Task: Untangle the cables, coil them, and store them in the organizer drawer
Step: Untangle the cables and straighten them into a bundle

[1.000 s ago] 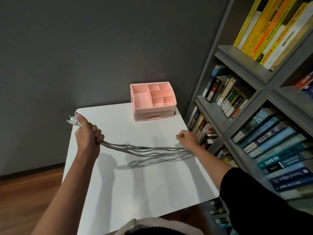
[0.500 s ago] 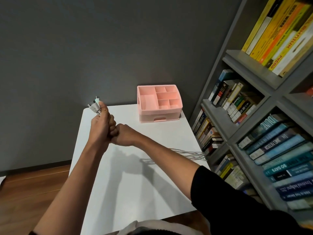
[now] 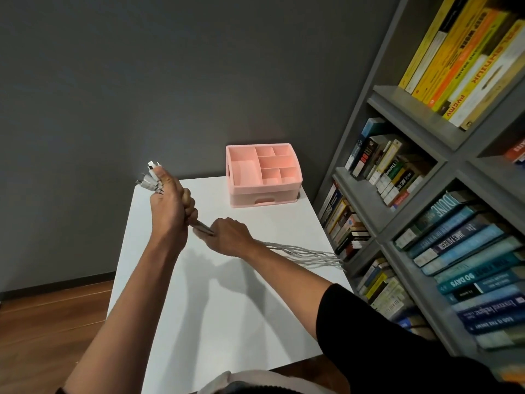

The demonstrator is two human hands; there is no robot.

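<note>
Half a second before, my right hand was pressed against the left fist. It had since slid a short way down the bundle toward the right, and a bare stretch of cables showed between the two hands. The left hand was in much the same raised spot over the far left part of the white table.

Both hands were clamped on the same bundle, near each other but no longer touching. The left fist was wrapped round the upper end, thumb up, and the connectors stuck out above it in a small fan. The right hand was curled round the grey strands lower down, knuckles up. From there the strands ran loosely side by side across the tabletop and trailed over its right edge, just beside the grey bookshelf. I could not tell how far they hung below that edge.

The pink organizer stood at the far right corner of the table, well apart from both hands. Its top compartments were open to view, and its drawer was closed in the front face. A black sleeve covered my right upper arm. Wooden floor showed to the left of the table, below the dark grey wall.
</note>
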